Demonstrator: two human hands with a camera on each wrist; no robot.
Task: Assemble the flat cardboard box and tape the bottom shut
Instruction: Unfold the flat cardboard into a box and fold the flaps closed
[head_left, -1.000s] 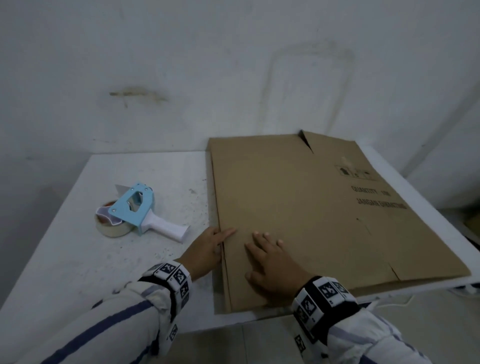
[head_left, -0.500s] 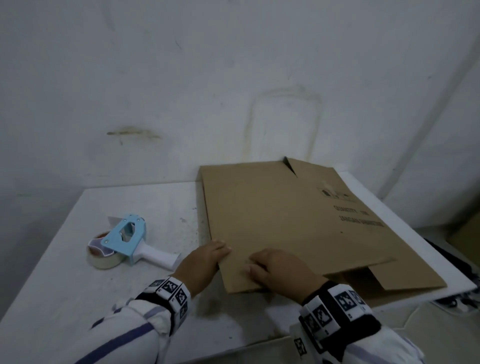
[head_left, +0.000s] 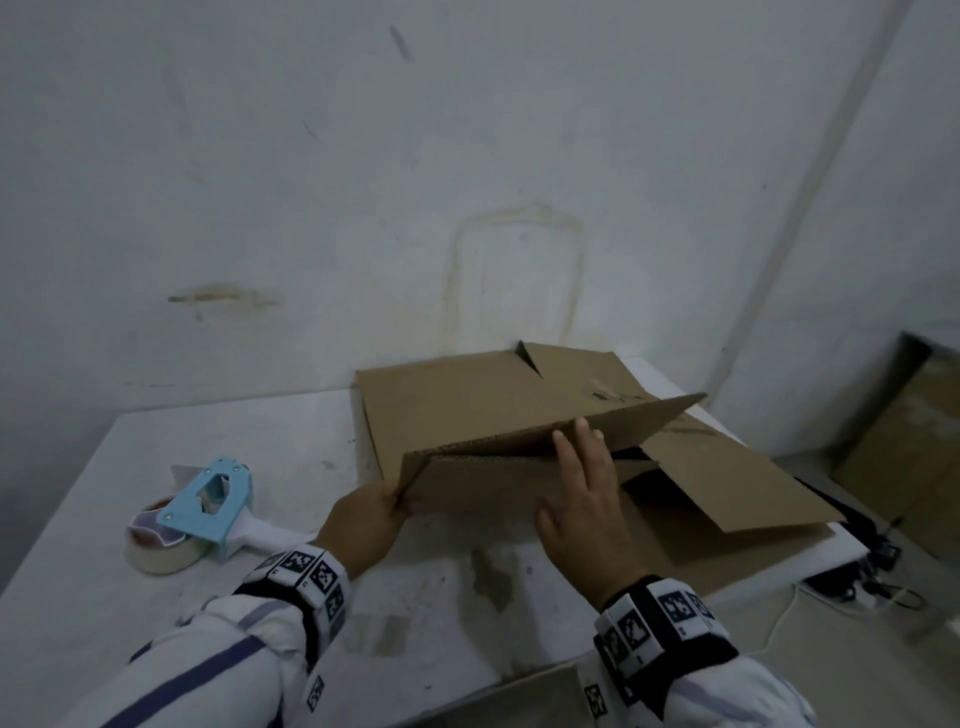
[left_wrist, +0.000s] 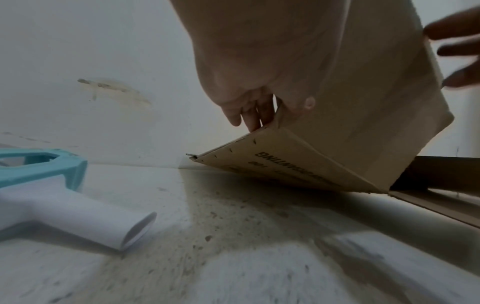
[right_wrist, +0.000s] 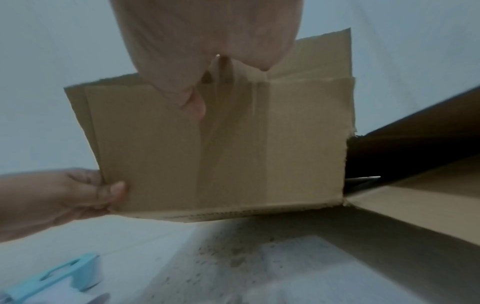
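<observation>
1. The white tabletop (head_left: 291, 441) stood against a stained wall and carried everything in view.
2. The cardboard box (head_left: 467, 400) lay on the right half of the tabletop, mostly flat, with its near flap (head_left: 498, 483) raised off the surface and a dark gap open beneath the upper panel.
3. The tape dispenser (head_left: 208, 501), pale blue with a white handle and a roll of tape, lay on its side on the left of the tabletop, well apart from the box.
4. The right hand (head_left: 584, 512) rested on the raised flap, fingers (head_left: 566, 452) straight and reaching up to the flap's top edge, thumb on its face.
5. The left hand (head_left: 363, 525) pinched the flap's left corner, thumb in front and fingers curled behind the cardboard.
</observation>
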